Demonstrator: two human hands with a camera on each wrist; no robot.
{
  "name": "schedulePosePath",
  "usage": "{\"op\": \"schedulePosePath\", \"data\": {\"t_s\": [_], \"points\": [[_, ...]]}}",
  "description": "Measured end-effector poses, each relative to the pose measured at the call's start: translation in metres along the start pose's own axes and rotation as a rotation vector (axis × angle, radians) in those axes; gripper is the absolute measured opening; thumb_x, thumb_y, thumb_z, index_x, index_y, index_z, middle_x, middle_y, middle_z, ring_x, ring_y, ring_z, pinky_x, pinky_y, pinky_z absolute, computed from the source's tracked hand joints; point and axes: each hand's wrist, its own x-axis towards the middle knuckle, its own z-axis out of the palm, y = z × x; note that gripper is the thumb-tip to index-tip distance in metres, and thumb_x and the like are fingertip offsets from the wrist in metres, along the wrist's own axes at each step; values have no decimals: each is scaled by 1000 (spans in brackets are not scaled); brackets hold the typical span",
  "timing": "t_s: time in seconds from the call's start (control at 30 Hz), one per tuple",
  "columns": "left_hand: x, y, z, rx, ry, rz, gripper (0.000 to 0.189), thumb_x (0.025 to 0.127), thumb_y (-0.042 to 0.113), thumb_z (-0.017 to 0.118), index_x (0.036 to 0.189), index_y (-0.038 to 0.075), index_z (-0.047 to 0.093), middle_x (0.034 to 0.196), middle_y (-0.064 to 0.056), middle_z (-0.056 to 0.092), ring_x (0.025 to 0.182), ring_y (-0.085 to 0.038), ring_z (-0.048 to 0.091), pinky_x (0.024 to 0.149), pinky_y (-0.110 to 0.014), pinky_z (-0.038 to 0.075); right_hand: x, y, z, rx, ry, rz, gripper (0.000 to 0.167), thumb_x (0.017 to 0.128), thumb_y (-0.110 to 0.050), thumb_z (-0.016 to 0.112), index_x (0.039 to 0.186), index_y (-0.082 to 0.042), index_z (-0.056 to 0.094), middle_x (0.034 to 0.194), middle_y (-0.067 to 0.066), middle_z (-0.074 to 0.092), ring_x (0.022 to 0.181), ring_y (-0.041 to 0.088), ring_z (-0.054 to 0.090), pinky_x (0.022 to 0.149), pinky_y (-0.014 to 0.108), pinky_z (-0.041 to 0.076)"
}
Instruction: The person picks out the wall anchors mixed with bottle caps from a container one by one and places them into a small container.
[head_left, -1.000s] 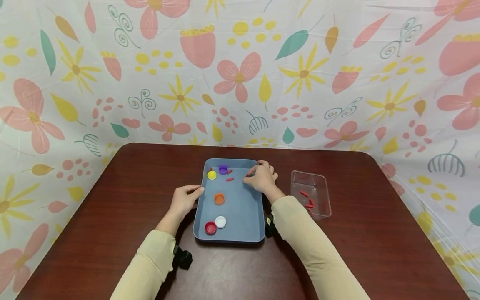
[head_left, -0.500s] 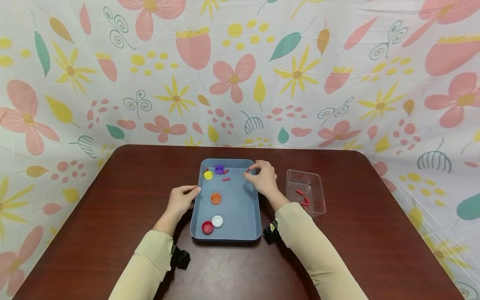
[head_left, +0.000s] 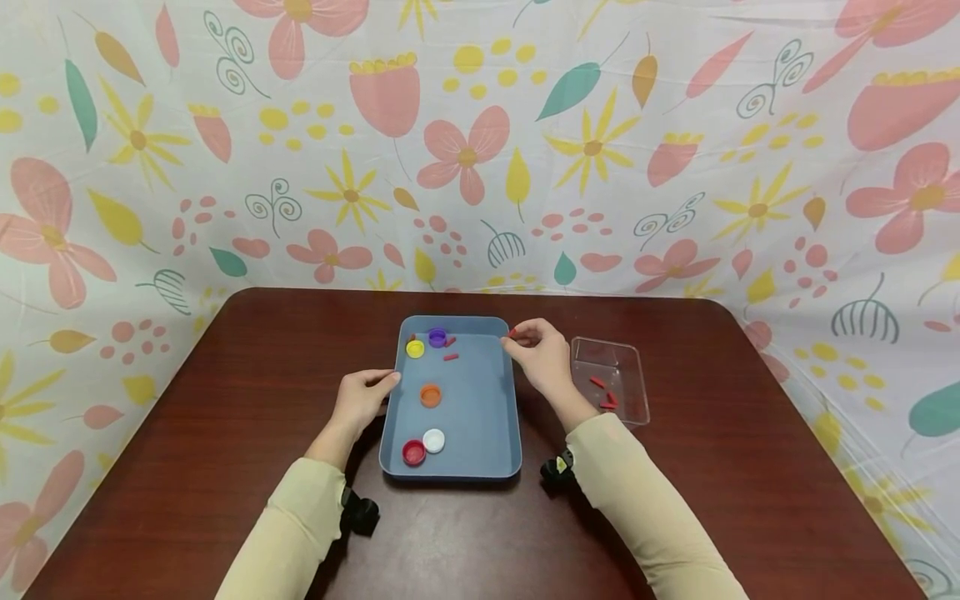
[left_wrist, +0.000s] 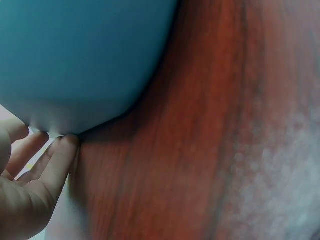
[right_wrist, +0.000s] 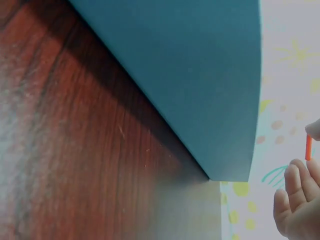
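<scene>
Right wrist view is cropping your right hand (head_left: 546,360), which is pinching a red stick (right_wrist: 308,147) at its fingertips, near the tray (head_left: 476,425). Your left hand (head_left: 357,402) is touching the rim; pinching cannot be confirmed.

Pinches a short red stick (right_wrist: 308,147) in the right hand's grip (head_left: 546,358), beside the far right corner of a blue-grey rectangular tray (head_left: 480,408). Holds the tray's left edge in the left hand's grip (head_left: 358,402). Inside, far end: purple cap (head_left: 437,337), yellow cap (head_left: 416,349), loose red sticks (head_left: 451,357) close by; midway: orange cap (head_left: 431,395); near end: white cap (head_left: 433,441) beside red cap (head_left: 413,452).
</scene>
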Motion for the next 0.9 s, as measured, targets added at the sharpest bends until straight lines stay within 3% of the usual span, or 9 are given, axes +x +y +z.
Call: {"op": "schedulePosePath", "data": {"t_s": [0.4,0.53,0.67,0.9], "points": [[5,-2,0,-9,-13,-31,39,93,25,60,124,0,61,129,-21,57,110,-32,61,86,-41,56,-11,3,-23,123,-76,-75,27,79,-18,77,98,-4,63,94,14,68,78,11,58,69,16,49],[5,-3,-1,1,-12,-29,39,93,25,60,124,0,61,129,-21,57,110,-32,61,85,-42,57,-21,-8,-34,132,-75,-96,27,81,-12,75,100,2,62,95,18,68,79,5,58,71,14,50],[6,-3,0,4,-13,-30,40,93,25,60,124,0,61,129,-21,57,109,-33,61,85,-42,57,-32,-22,-46,144,-65,-74,26,82,-7,71,102,6,61,97,20,65,80,6,58,69,13,49],[6,-3,0,-3,-17,-32,40,93,25,60,124,1,61,129,-20,57,110,-32,61,85,-41,57,-38,-22,-63,119,-77,-40,27,85,-10,69,106,6,60,98,14,65,82,8,59,70,13,49]]}}
